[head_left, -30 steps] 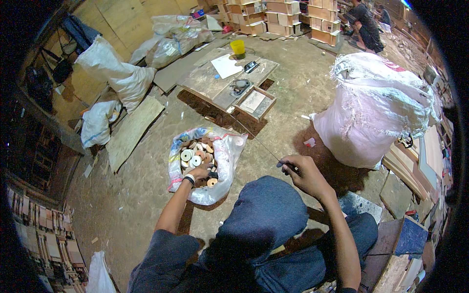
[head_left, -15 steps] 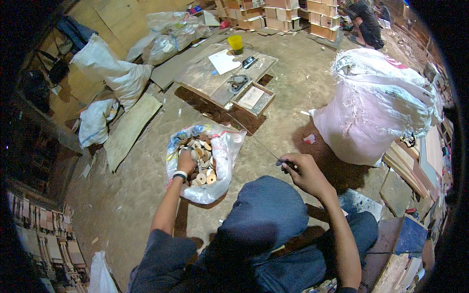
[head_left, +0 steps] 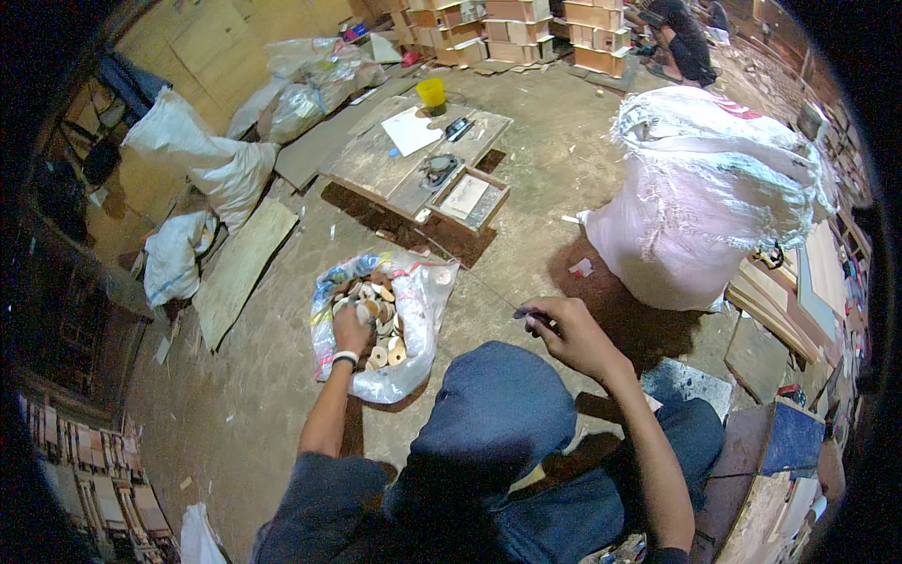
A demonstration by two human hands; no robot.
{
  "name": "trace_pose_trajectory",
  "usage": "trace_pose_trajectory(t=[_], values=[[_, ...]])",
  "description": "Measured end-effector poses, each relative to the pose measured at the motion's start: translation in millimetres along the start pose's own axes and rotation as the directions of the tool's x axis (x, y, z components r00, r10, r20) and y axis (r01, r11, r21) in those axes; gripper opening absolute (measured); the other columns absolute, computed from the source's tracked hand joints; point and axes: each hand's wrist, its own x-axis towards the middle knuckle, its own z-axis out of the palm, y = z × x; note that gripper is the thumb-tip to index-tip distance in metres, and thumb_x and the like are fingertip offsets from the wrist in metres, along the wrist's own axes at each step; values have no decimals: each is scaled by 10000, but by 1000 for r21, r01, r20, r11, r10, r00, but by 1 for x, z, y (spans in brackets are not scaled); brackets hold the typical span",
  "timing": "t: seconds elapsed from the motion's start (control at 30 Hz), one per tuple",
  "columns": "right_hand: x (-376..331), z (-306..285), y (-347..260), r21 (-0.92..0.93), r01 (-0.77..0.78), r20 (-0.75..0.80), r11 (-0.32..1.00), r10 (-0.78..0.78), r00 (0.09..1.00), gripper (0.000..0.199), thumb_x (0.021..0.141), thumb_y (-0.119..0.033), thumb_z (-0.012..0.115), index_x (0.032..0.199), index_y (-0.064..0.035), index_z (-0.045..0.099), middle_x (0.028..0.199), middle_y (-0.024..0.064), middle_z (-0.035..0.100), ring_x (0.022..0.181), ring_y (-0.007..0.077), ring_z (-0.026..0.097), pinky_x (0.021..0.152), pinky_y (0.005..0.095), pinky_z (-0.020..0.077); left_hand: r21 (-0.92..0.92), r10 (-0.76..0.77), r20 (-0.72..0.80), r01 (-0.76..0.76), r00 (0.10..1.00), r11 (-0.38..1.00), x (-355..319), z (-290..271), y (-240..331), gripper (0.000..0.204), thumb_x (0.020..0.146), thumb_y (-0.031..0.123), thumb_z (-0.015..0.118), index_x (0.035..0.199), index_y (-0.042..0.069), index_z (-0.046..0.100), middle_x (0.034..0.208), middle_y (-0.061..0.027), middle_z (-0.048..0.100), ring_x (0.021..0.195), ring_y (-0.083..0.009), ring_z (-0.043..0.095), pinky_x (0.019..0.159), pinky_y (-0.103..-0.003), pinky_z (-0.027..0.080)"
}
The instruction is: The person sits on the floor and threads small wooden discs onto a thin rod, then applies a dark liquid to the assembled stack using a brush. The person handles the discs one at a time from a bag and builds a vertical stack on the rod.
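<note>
My left hand (head_left: 353, 328) reaches down into an open plastic sack (head_left: 414, 374) of round wooden discs (head_left: 396, 352), several with a hole in the middle. Its fingers are curled down among the discs, and the fingertips are hidden. Out to the right, beyond my raised knee, my right hand (head_left: 561, 331) pinches the near end of a thin wire (head_left: 488, 285). A small dark piece shows at its fingertips, too small to name. From there the wire slants away toward the low wooden table (head_left: 368, 160).
On the table are a white sheet (head_left: 411, 132), a yellow cup (head_left: 431, 92) and a shallow drawer-like box (head_left: 471, 199). A bulky white sack (head_left: 700, 226) stands right, with boards (head_left: 772, 303) beside it. More sacks (head_left: 211, 164) line the left; a person (head_left: 678, 42) crouches far right.
The whole view has shifted slightly. My left hand has stayed in the sack, its back turned a little more upward. My right hand keeps its pinch on the wire.
</note>
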Motion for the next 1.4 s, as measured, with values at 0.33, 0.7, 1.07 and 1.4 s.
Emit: trace_pose_trajectory(t=[0.33,0.7,1.07,1.4], values=[[2,32,3,56,-121,251,991,104,963,611,817,40,591,1395,-159,597,869,225,672,752,353,668,758,434,539,-856,-12,415,386,910,-345,-19,-99,68,557,943,251,703,1435,75,513,1382,-98,600,1243,-259,619,1084,-409,505],[1,28,-26,79,-84,387,993,47,921,429,902,-168,592,1325,-117,647,1117,220,718,1018,384,708,919,442,539,-884,341,350,428,872,-186,2,-136,84,606,869,275,782,1394,53,574,1310,-130,655,1221,-250,625,1067,-389,500],[-8,30,-11,57,118,270,991,-130,954,419,889,-166,592,1292,-77,664,1040,238,714,979,430,683,892,470,540,-899,544,369,141,754,414,23,-197,91,567,795,268,844,1298,65,678,1196,-94,719,1106,-201,661,1003,-338,512],[-14,40,-7,159,94,224,983,-129,966,458,859,-102,614,1314,-66,645,977,249,707,911,420,689,849,460,538,-818,707,346,-170,616,549,31,-188,169,937,697,422,905,1472,63,521,1430,-122,589,1304,-242,560,1145,-363,383]])
